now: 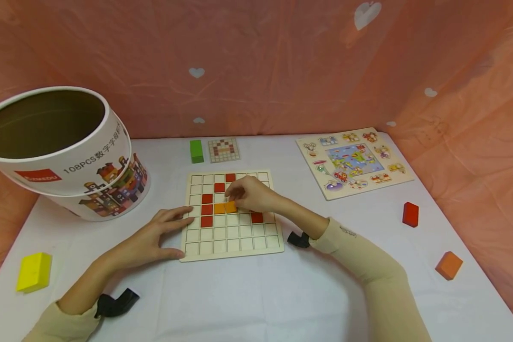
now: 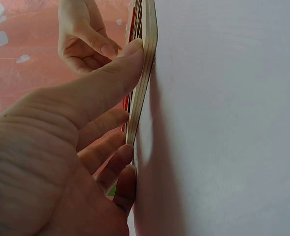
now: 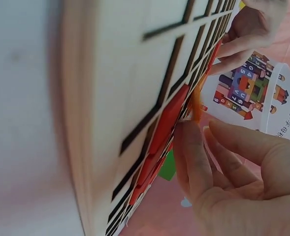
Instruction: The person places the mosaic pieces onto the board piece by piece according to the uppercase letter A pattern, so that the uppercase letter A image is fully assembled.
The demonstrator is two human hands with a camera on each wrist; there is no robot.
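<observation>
- My left hand: fingers spread flat, thumb pressed against the grid board at its left edge, which I judge keeps it from sliding.
- My right hand: fingertips pinch an orange tile, lowering it into a mid-board cell beside another orange one.
- Pattern card sits just behind the board, in sight for reference.

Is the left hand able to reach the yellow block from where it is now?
Probably yes: the left hand rests on the grid board's left edge, and only bare tablecloth lies between it and the yellow block.
</observation>
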